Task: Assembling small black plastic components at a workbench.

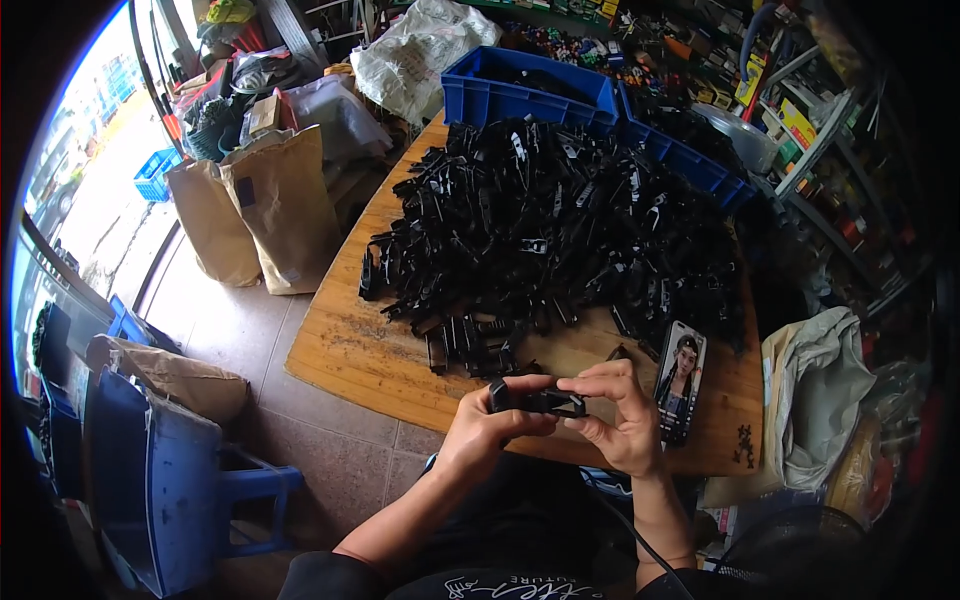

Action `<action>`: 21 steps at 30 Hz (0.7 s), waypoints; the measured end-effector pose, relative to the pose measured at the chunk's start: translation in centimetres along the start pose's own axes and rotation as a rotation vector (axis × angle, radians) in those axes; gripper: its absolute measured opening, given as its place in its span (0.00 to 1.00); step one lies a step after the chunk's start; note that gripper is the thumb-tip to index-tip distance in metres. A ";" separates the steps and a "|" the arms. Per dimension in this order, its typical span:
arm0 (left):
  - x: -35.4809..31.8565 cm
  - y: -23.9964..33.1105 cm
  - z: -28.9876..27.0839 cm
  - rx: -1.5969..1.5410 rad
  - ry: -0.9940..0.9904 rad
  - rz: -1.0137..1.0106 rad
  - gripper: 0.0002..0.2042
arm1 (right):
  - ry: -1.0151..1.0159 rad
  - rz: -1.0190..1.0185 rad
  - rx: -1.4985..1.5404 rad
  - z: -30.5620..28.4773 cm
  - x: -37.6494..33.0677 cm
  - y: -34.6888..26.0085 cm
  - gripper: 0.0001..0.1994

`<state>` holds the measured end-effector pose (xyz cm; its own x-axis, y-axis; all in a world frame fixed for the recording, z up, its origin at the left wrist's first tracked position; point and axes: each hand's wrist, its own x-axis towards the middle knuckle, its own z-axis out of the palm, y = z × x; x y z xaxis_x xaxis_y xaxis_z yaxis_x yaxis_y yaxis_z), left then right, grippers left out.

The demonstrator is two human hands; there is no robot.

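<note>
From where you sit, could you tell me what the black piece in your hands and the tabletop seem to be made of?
The black piece, held by the left hand and right hand, looks like moulded plastic: uniform black with a dull sheen, though coated metal is possible. The tabletop looks like wood, with tan grain streaks and a worn, unpolished finish.

We cannot see the middle of the small black part (540, 401), since the fingers of our left hand (487, 428) and right hand (622, 420) wrap both its ends. In the heap of black parts (560, 220) single pieces blur together. That heap hides the tabletop's (350, 350) far edge and the blue bins' (525, 90) lower walls. The phone (680, 385) at the tabletop's right edge is too small to make out.
</note>
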<state>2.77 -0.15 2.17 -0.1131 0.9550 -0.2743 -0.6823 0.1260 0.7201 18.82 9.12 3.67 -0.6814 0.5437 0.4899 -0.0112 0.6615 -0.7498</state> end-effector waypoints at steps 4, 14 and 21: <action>-0.2 -0.4 0.3 0.080 -0.012 0.036 0.21 | -0.039 -0.036 -0.099 -0.6 -0.1 -0.1 0.16; -0.9 -1.1 0.1 0.079 0.044 0.157 0.14 | -0.105 0.486 0.353 0.2 -1.9 -0.5 0.22; 0.7 -2.0 -3.5 -0.523 -0.047 0.000 0.11 | -0.064 -0.129 -0.577 0.9 -0.1 0.1 0.17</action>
<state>1.54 -0.71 -1.74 -0.0891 0.9675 -0.2365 -0.9532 -0.0140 0.3021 18.22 8.65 3.09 -0.7438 0.4202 0.5198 0.2907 0.9037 -0.3145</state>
